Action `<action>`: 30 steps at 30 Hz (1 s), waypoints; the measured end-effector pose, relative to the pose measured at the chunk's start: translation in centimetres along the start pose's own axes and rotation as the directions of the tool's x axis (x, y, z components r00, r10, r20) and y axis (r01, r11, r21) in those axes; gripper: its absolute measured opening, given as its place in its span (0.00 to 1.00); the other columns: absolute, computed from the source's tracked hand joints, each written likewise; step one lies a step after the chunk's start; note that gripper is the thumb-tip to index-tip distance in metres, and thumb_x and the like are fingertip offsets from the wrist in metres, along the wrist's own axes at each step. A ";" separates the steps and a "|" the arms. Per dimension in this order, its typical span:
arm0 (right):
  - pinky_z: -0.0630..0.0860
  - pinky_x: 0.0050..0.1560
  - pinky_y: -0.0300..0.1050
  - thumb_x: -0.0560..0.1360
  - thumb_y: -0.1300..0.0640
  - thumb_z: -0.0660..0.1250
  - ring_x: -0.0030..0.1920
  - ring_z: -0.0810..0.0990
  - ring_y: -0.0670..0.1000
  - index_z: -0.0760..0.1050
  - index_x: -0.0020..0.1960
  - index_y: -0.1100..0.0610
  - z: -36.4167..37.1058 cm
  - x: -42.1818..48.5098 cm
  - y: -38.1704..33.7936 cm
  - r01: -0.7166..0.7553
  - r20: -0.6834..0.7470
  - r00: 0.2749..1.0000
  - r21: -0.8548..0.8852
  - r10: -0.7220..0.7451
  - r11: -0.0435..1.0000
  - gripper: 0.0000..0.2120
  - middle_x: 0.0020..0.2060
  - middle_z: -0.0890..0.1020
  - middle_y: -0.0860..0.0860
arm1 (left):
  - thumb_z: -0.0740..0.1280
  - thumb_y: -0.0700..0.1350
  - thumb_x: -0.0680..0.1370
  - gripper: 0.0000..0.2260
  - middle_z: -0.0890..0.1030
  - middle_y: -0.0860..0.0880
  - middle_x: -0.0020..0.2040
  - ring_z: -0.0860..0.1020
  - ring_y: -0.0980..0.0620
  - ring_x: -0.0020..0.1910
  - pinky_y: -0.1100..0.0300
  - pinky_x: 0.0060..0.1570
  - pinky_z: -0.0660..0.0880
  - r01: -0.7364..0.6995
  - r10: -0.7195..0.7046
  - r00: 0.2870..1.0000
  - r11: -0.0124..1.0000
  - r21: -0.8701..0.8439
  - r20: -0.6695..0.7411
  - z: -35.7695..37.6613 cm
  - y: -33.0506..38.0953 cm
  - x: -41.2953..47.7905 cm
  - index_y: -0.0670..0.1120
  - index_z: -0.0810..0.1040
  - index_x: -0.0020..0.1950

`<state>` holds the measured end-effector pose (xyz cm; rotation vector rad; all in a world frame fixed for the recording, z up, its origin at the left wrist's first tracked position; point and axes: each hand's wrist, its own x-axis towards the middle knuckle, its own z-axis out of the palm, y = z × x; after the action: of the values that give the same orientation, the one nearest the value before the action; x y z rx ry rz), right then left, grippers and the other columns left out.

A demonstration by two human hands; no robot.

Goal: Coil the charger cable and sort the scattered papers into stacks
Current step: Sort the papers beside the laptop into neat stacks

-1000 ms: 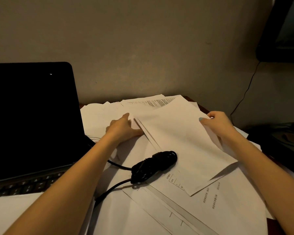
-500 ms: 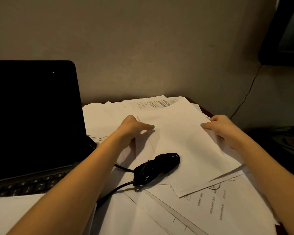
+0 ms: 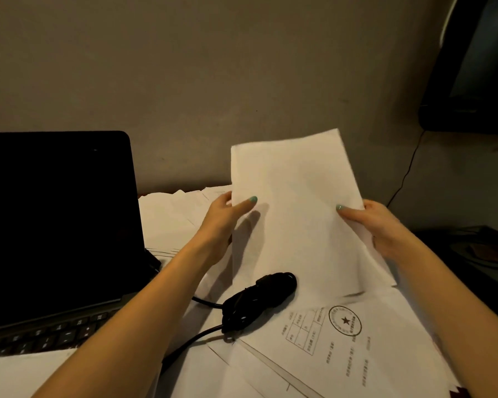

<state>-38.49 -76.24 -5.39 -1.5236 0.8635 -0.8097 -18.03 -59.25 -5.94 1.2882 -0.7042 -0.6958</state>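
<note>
Both hands — left hand (image 3: 222,216), right hand (image 3: 377,225) — grip a blank paper sheaf (image 3: 296,214) by its side edges, raised above the coiled charger cable (image 3: 259,300).

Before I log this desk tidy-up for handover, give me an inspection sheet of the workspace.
Surface: desk, almost wholly covered by paper.
Job's things: bundle of blank sheets lifted; coiled charger cable lying on the papers; stamped form among scattered papers.
Clutter: open laptop, screen dark.
Grippers: left hand and right hand grip the bundle's side edges.
Cables: charger lead runs toward the laptop; thin wire on the wall.
Surroundings: bare wall; dark monitor at right.
</note>
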 end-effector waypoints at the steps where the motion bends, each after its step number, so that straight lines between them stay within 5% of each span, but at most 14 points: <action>1: 0.81 0.37 0.41 0.74 0.61 0.70 0.38 0.83 0.49 0.77 0.56 0.63 0.2 0.0 -0.2 0.086 -0.077 0.994 0.029 -0.084 0.996 0.12 0.48 0.83 0.56 | 0.69 0.41 0.77 0.15 0.83 0.46 0.55 0.82 0.48 0.53 0.55 0.54 0.78 0.010 -0.011 0.999 1.000 0.029 0.050 -0.1 0.0 0.0 0.41 0.76 0.63; 6: 0.80 0.41 0.34 0.77 0.61 0.67 0.42 0.82 0.41 0.75 0.57 0.58 1.2 -1.0 -1.4 0.414 -0.335 0.882 0.209 -0.333 0.886 0.09 0.48 0.81 0.47 | 0.71 0.42 0.76 0.10 0.83 0.47 0.51 0.82 0.50 0.49 0.56 0.48 0.80 -0.037 0.011 0.988 0.984 0.172 0.152 0.9 -0.5 -0.6 0.44 0.78 0.56; 11: 0.79 0.43 0.36 0.79 0.54 0.64 0.43 0.81 0.42 0.73 0.52 0.57 2.6 -2.1 -1.6 0.494 -0.354 0.833 0.129 -0.425 0.860 0.07 0.45 0.80 0.46 | 0.69 0.41 0.77 0.05 0.83 0.55 0.44 0.82 0.60 0.39 0.68 0.38 0.78 -0.179 0.159 0.977 0.974 0.141 0.145 1.7 -0.1 -1.3 0.51 0.78 0.49; 16: 0.72 0.38 0.36 0.81 0.52 0.60 0.35 0.69 0.43 0.67 0.42 0.57 3.7 -3.2 -2.1 0.581 -0.396 0.755 0.036 -0.522 0.813 0.12 0.36 0.70 0.52 | 0.71 0.40 0.75 0.07 0.85 0.56 0.40 0.83 0.58 0.40 0.65 0.40 0.79 -0.257 0.255 0.966 0.966 0.031 0.052 1.2 1.5 -1.5 0.50 0.79 0.49; 18: 0.69 0.37 0.28 0.81 0.53 0.60 0.32 0.71 0.37 0.67 0.43 0.52 4.3 -3.5 -2.2 0.581 -0.325 0.774 0.024 -0.543 0.813 0.08 0.36 0.71 0.46 | 0.71 0.39 0.75 0.07 0.85 0.56 0.40 0.83 0.58 0.40 0.62 0.44 0.80 -0.269 0.267 0.963 0.962 0.044 0.045 1.0 1.7 -1.5 0.50 0.80 0.48; 20: 0.71 0.43 0.24 0.80 0.54 0.61 0.42 0.76 0.31 0.68 0.48 0.50 4.7 -3.4 -1.9 0.565 -0.242 0.803 0.014 -0.545 0.825 0.02 0.45 0.76 0.43 | 0.71 0.39 0.75 0.05 0.85 0.56 0.39 0.82 0.59 0.39 0.60 0.45 0.79 -0.246 0.244 0.969 0.965 0.086 0.041 1.0 1.5 -1.6 0.49 0.81 0.46; 26: 0.76 0.40 0.31 0.79 0.58 0.64 0.44 0.79 0.40 0.74 0.49 0.50 4.4 -2.4 -0.3 0.395 -0.108 0.912 -0.028 -0.395 0.918 0.03 0.45 0.80 0.44 | 0.71 0.43 0.75 0.02 0.83 0.51 0.40 0.80 0.54 0.38 0.65 0.35 0.76 -0.186 0.197 0.978 0.972 0.141 -0.070 0.4 0.9 -1.2 0.46 0.80 0.46; 30: 0.75 0.33 0.30 0.79 0.60 0.64 0.36 0.82 0.39 0.78 0.48 0.56 4.3 -2.4 -0.5 0.316 -0.029 0.948 -0.059 -0.318 0.947 0.04 0.41 0.82 0.45 | 0.70 0.41 0.76 0.05 0.83 0.46 0.45 0.81 0.49 0.41 0.59 0.42 0.79 -0.106 0.115 0.992 0.978 0.178 -0.042 0.0 1.4 -0.9 0.42 0.81 0.50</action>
<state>-35.84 -72.02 -5.44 -1.7258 0.6794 -1.0586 -18.46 -58.31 -4.64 1.4112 -0.8020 -0.5164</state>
